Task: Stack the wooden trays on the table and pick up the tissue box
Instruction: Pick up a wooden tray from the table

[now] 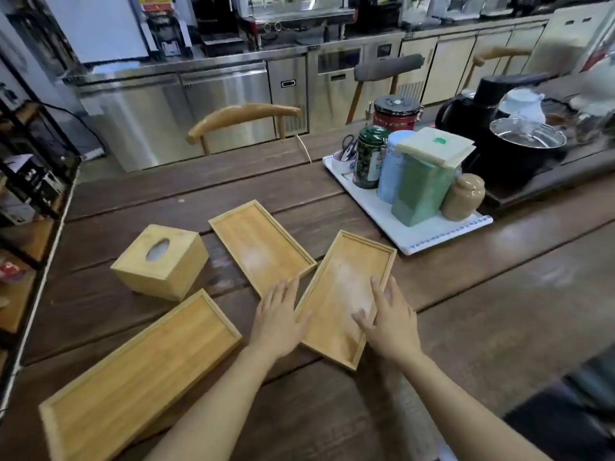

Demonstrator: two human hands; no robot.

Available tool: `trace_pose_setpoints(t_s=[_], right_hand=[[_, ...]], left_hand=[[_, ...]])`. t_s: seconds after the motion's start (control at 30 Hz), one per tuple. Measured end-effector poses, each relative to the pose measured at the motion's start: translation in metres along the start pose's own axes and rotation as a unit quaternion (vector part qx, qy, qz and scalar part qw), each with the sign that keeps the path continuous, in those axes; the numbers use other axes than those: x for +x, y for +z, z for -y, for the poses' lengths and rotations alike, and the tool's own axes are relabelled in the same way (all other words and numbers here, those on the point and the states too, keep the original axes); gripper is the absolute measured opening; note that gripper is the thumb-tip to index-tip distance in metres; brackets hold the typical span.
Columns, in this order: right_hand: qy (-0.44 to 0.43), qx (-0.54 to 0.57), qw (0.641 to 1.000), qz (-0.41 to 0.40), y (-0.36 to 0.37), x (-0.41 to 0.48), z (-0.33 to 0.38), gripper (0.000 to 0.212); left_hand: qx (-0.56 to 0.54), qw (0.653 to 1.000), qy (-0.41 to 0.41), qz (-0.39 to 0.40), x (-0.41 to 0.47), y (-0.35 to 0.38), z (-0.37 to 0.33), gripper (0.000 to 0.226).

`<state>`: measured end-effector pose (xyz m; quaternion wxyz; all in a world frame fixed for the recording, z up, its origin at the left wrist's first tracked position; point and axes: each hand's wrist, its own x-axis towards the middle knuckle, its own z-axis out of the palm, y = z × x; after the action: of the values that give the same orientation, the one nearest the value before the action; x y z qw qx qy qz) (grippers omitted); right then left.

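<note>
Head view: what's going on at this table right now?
A person has both hands on the right wooden tray: left hand at its left edge, right hand over its right side. It lies flat. The middle tray and the left tray lie separately, nothing stacked. The tissue box sits untouched.

Even indoor light, pale glare on the wooden trays point(346, 287), edges bent and softly blurred.
</note>
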<state>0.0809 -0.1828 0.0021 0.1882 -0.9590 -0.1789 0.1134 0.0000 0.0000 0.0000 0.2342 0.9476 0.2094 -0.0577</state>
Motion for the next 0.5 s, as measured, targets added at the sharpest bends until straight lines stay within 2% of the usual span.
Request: trace_pose_setpoints(t_s=[0.13,0.2,0.27,0.33,0.4,0.43,0.5], right_hand=[[0.081,0.106,0.988,0.072,0.018,-0.007,-0.001,0.082],[0.102,0.156,0.979,0.083,0.033,-0.007,0.001,0.084],[0.108,0.241,0.961,0.079,0.046,-0.002,0.002,0.085],[0.160,0.374,0.911,0.060,0.040,0.000,0.012,0.077],[0.230,0.490,0.840,0.042,0.029,0.003,0.017,0.057],[0.258,0.529,0.807,0.041,0.023,0.006,0.018,0.050],[0.295,0.563,0.771,0.039,0.017,0.014,0.012,0.043]], left_hand=[[-0.128,0.987,-0.049,0.083,-0.002,0.013,0.000,0.067],[-0.202,0.970,-0.071,0.111,-0.006,0.020,-0.006,0.067],[-0.253,0.957,-0.096,0.107,-0.008,0.023,-0.012,0.065],[-0.321,0.932,-0.144,0.082,-0.006,0.023,-0.017,0.062],[-0.395,0.896,-0.193,0.068,-0.005,0.020,-0.024,0.057],[-0.416,0.883,-0.210,0.062,-0.004,0.020,-0.027,0.055],[-0.434,0.867,-0.236,0.055,-0.002,0.020,-0.030,0.052]])
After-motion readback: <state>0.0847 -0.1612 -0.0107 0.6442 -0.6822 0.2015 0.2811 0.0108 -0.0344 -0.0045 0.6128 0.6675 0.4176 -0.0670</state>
